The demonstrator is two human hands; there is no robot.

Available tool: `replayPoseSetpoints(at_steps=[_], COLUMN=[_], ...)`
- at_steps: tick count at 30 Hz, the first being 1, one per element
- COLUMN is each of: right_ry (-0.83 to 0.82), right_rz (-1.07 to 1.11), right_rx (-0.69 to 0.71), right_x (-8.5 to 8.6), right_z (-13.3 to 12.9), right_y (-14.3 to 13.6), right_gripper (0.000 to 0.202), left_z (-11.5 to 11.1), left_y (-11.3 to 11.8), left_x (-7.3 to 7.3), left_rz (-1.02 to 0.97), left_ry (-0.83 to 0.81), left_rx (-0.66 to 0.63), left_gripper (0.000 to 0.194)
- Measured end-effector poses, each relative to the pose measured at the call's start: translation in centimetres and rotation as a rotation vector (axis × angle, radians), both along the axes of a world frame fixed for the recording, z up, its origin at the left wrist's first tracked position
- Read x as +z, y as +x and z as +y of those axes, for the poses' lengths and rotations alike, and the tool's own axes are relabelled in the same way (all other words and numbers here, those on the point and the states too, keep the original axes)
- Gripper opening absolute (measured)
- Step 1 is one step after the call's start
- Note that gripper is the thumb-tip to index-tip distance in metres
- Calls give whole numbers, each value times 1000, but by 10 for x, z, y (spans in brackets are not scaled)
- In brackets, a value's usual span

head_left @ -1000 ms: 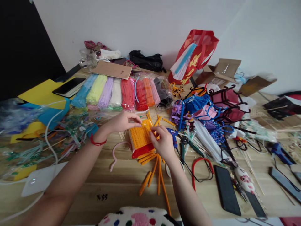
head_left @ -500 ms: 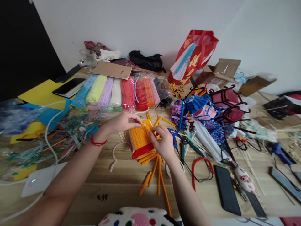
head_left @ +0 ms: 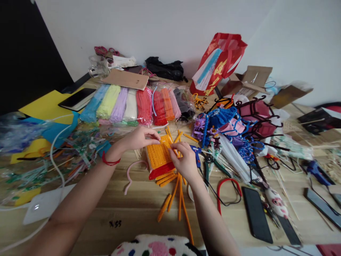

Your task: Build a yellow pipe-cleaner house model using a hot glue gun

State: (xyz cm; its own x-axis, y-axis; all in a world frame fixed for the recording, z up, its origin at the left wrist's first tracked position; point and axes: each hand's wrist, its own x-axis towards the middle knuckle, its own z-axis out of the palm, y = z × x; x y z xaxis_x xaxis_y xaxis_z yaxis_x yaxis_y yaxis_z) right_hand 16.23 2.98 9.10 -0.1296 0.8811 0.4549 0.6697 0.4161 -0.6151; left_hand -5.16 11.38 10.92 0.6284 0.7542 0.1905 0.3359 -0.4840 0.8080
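Note:
An orange ribbed panel with a red edge (head_left: 160,156) lies on the wooden table in front of me. My left hand (head_left: 141,138) is over its upper left part, thumb and fingertips bent together at its top; what they pinch, if anything, is too small to tell. At the panel's right side my right hand (head_left: 184,158) has its fingers curled near an orange strip, and the fingertips' contact is unclear. Short orange pieces (head_left: 166,179) stick out below the red edge. Long orange pipe cleaners (head_left: 181,199) run toward the table's front.
Bagged colored bundles (head_left: 130,105) lie behind the hands. To the right are a blue glue gun (head_left: 196,154), green-handled pliers (head_left: 222,167), a red band (head_left: 218,195) and a black phone (head_left: 257,215). A white cable (head_left: 54,160) curves at left.

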Motion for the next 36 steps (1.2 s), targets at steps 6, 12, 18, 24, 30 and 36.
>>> replayPoseSetpoints(at_steps=[6, 12, 18, 24, 30, 36], right_ry=[-6, 3, 0, 15, 4, -13], right_rz=[-3, 8, 25, 25, 28, 17], right_rx=[3, 9, 12, 21, 12, 7], right_x=[0, 0, -2, -3, -1, -1], right_z=[0, -1, 0, 1, 1, 2], right_y=[0, 0, 0, 1, 1, 1], right_gripper=[10, 11, 10, 9, 9, 7], left_z=[-1, -1, 0, 0, 0, -1], left_y=[0, 0, 0, 0, 0, -1], left_x=[0, 2, 0, -2, -1, 1], left_rz=[-7, 2, -9, -15, -14, -25], left_ry=[-11, -20, -16, -21, -19, -38], left_rx=[3, 1, -6, -8, -7, -3], left_gripper=[17, 17, 17, 16, 16, 19])
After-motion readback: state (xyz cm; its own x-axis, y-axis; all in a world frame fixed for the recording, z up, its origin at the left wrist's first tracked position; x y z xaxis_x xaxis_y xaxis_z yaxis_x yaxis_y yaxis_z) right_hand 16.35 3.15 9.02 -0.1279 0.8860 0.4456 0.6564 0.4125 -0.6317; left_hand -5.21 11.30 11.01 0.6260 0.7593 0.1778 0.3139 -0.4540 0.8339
